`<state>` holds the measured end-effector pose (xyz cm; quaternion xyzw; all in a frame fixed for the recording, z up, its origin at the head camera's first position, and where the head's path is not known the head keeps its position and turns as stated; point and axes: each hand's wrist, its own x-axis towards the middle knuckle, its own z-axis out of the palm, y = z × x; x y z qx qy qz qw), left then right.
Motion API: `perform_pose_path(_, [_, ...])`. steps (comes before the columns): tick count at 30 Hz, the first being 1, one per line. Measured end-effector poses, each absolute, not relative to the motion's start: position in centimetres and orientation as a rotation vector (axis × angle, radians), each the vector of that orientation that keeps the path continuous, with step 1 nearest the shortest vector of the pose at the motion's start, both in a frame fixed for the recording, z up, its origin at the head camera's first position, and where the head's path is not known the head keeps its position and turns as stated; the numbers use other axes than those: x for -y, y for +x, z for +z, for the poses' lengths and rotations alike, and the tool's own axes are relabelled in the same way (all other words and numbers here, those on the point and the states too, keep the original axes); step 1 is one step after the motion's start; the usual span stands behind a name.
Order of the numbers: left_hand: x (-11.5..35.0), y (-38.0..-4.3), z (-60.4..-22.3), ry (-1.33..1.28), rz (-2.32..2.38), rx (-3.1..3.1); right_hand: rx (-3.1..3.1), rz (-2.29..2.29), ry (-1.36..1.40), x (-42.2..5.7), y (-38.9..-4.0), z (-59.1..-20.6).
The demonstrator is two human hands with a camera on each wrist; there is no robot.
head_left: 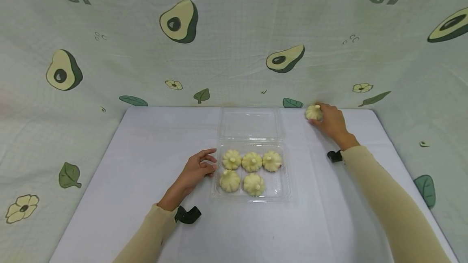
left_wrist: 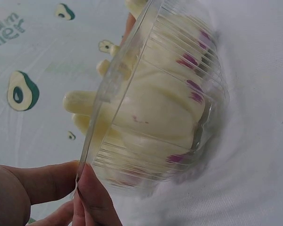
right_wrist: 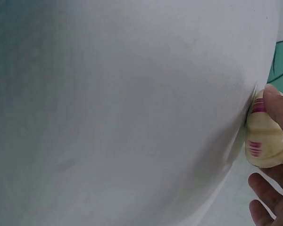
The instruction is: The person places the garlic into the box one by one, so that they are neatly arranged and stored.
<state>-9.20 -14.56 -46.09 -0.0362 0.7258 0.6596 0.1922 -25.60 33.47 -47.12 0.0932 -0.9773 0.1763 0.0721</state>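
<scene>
A clear plastic clamshell container (head_left: 278,188) lies on the table with its lid (head_left: 250,123) folded back. Several pale garlic bulbs (head_left: 252,161) sit inside, three in the back row and two in the front row, with the front right spot bare. My left hand (head_left: 195,171) is at the container's left side; the left wrist view shows thumb and finger pinching its rim (left_wrist: 92,136). Far back on the right, my right hand (head_left: 332,121) grips another garlic bulb (head_left: 313,113) between thumb and fingers. Purple streaks mark this bulb (right_wrist: 262,136) in the right wrist view.
A white cloth covers the table (head_left: 139,153). Behind it and along both sides hangs a pale curtain (head_left: 234,52) printed with avocados and leaves. A black wrist strap piece (head_left: 188,215) hangs by the left sleeve, another (head_left: 334,156) by the right.
</scene>
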Motion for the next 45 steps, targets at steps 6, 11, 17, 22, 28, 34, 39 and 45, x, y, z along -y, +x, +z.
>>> perform_pose_path(6, [14.4, -9.2, -46.1, -0.102, 1.85, -2.038, 2.932, 0.511, 0.263, -33.4, -24.5, -46.8])
perform_pose_path(11, [14.4, -9.2, -46.1, -0.097, 1.84, -2.046, 2.921, 0.477, 0.298, -32.9, -22.5, -45.9])
perform_pose_path(17, [14.6, -9.3, -46.0, -0.085, 1.835, -2.048, 2.904, 0.48, 0.373, -31.4, -19.3, -44.1])
perform_pose_path(22, [14.7, -9.3, -46.0, -0.082, 1.833, -2.043, 2.825, 0.471, 0.51, -29.7, -16.6, -42.3])
perform_pose_path(28, [14.6, -9.3, -46.0, -0.079, 1.842, -2.038, 2.745, 0.47, 0.651, -28.0, -14.2, -40.9])
perform_pose_path(34, [14.6, -9.3, -46.0, -0.076, 1.845, -2.033, 2.674, 0.481, 0.785, -26.8, -12.1, -40.1])
perform_pose_path(39, [14.6, -9.3, -46.0, -0.073, 1.845, -2.034, 2.632, 0.49, 0.868, -25.7, -10.7, -39.5])
perform_pose_path(45, [14.7, -9.4, -46.1, -0.078, 1.852, -2.025, 2.594, 0.515, 0.958, -24.6, -9.5, -39.1])
